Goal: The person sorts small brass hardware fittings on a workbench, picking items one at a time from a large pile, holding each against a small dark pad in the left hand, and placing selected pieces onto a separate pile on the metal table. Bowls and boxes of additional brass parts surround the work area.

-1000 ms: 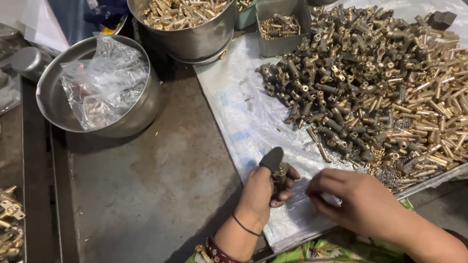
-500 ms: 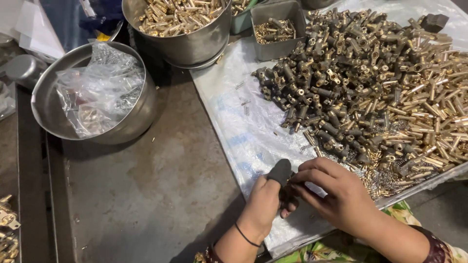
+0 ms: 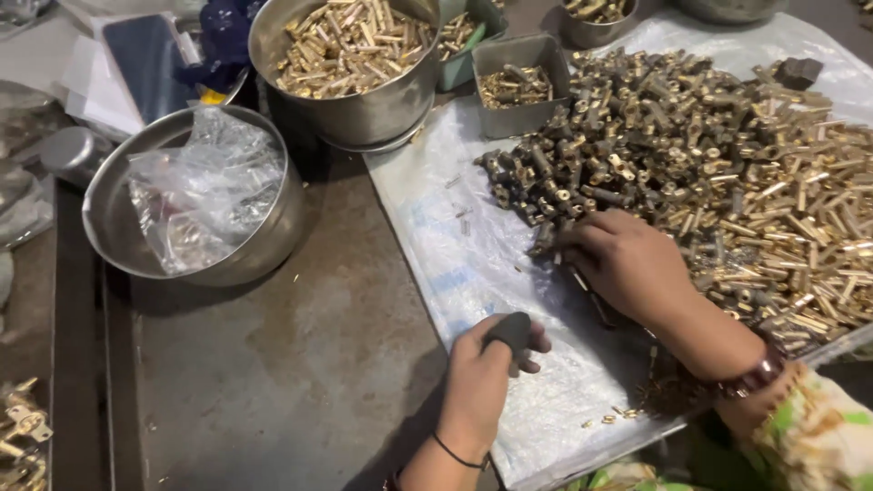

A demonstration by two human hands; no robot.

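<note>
The left hand is closed around a small dark tool, low on the plastic sheet that covers the right part of the counter. The right hand lies palm down at the near edge of the big heap of brass parts, with its fingers curled over some of them; I cannot tell if it grips any.

Behind the heap stands a small grey tray with a few brass parts in it. Left of the tray is a deep steel pot, full nearly to the rim with golden brass pieces. Between them, a green box also holds brass pieces. At the left on the bare counter is a wide steel bowl with a crumpled clear plastic bag inside; some brass shows through the bag. One more bowl at the top edge holds brass too, only partly in view.
</note>
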